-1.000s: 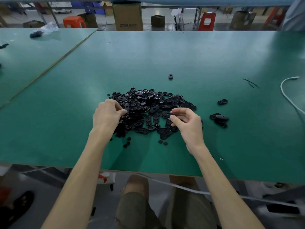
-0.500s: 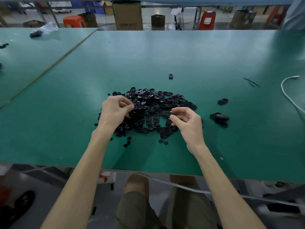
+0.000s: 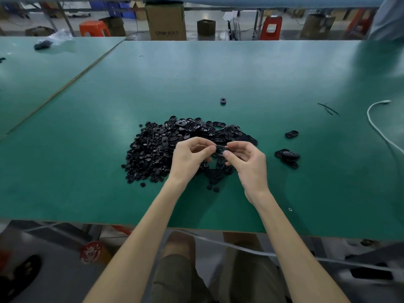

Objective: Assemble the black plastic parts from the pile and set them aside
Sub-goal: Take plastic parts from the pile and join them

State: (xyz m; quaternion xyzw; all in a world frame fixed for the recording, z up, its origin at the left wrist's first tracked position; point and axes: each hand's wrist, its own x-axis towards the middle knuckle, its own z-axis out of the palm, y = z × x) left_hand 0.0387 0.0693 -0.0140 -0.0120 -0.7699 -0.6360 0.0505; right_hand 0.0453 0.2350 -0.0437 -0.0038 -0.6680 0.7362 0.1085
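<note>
Small oval black plastic part [image 3: 220, 149], long axis left-right, pinched between left hand [image 3: 189, 159] and right hand [image 3: 249, 161] fingertips above the pile of loose black plastic pieces [image 3: 166, 147]

1. One wide-angle camera, worn on the person's head, looks forward and down across the green table [image 3: 218, 73]. The table's straight edges bow towards the frame borders.
2. It sits close above the work. Both forearms enter from 6 o'clock, and the left hand [image 3: 188, 158] and right hand [image 3: 249, 162] meet at frame centre, pinching a black part [image 3: 220, 149].
3. The pile [image 3: 157, 149] spreads from 9 to 12 o'clock of the hands. The set-aside parts [image 3: 287, 157] lie at 3 o'clock.
4. At 12 o'clock the view reaches past the table's far edge to a cardboard box [image 3: 166, 20]. At 6 o'clock it takes in the person's lap [image 3: 179, 270] below the near edge.
</note>
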